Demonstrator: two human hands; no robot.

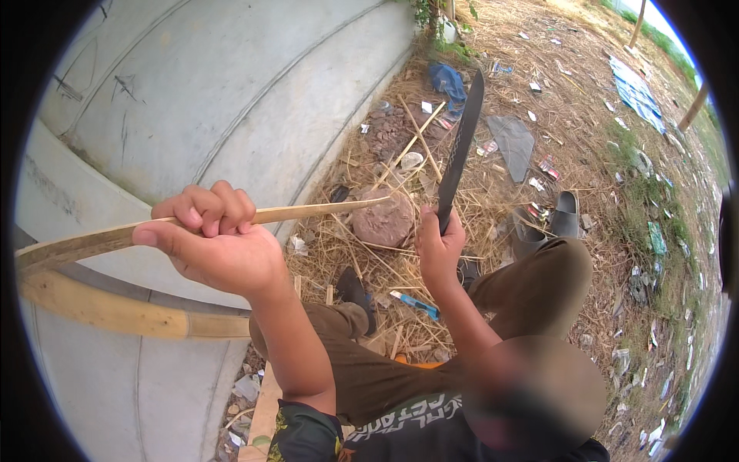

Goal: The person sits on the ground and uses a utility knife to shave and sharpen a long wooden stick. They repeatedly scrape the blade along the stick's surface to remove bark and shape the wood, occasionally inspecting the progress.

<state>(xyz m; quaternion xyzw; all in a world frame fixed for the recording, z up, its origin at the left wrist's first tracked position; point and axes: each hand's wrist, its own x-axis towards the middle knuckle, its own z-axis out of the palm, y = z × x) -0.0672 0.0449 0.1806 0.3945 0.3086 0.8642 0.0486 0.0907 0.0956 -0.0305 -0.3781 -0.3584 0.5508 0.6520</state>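
My left hand (219,235) is closed around a long strip of split bamboo (308,211), raised at the left. The strip tapers to a thin pointed tip on the right, above a round brown stump-like block (382,219). In my right hand (441,240) is a machete (464,142), gripped at its handle, with the long dark blade pointing up and away from me. The blade is apart from the bamboo strip. Most of the machete's handle is hidden by my fingers. Beyond the block, a few thin pale sticks (416,142) lie crossed.
A concrete wall (231,100) runs along the left, with a thick pale pole (108,304) against it. Between my legs lies a blue box cutter (416,305). Grey slippers (566,214), a grey cloth (512,142) and a blue plastic bag (449,83) lie on straw-strewn ground with scattered litter.
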